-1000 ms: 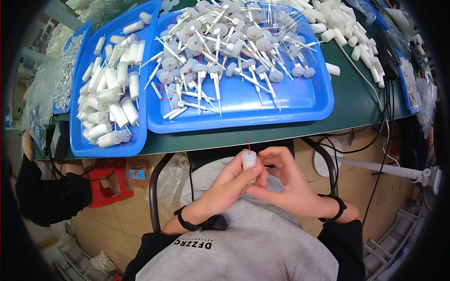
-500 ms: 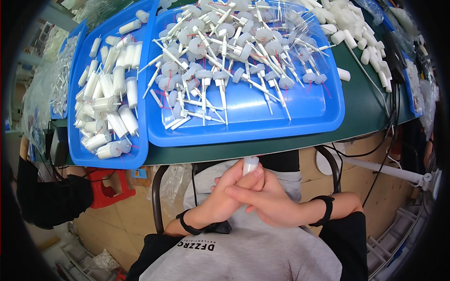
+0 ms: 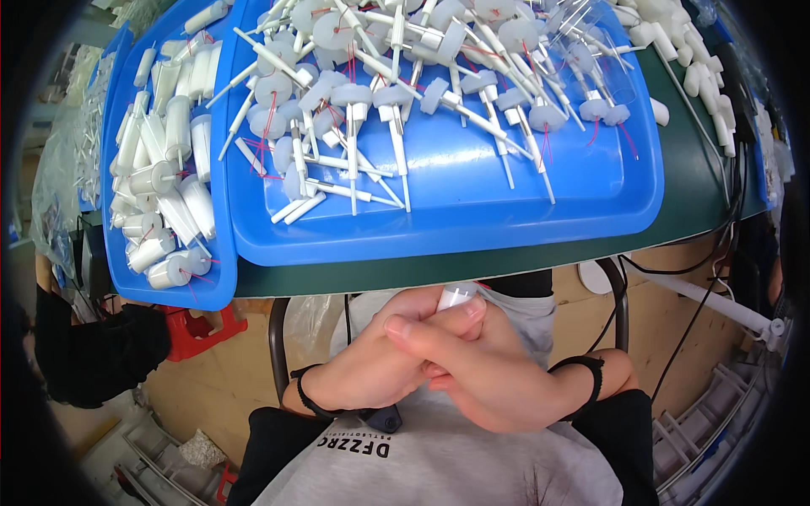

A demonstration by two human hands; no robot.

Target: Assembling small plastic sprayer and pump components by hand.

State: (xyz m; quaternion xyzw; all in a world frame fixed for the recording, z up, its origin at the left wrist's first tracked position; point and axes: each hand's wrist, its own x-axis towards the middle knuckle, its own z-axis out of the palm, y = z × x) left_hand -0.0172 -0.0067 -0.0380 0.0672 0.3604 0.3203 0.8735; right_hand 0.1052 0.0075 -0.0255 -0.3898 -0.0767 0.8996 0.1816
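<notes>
Just beyond the table's near edge, low in front of my body, both hands are clasped together around a white cylinder in a clear sleeve. Only its far end shows above the fingers; the rest is hidden in the grip. My left hand is closed about it, with the thumb lying near the exposed end. My right hand wraps over the left, its thumb crossing to the left hand's back. A wide blue tray lies ahead, heaped with thin white rods that carry translucent discs and red threads.
A narrower blue tray at left holds several white cylinders in clear sleeves. White foam-like plugs are piled at the far right of the green table. Black cables hang at the right edge. A red stool stands on the floor at left.
My view has shifted closer, so trays and hands look larger. The cylinder sits lower between my hands, less of it showing, and my right thumb reaches further across the left hand.
</notes>
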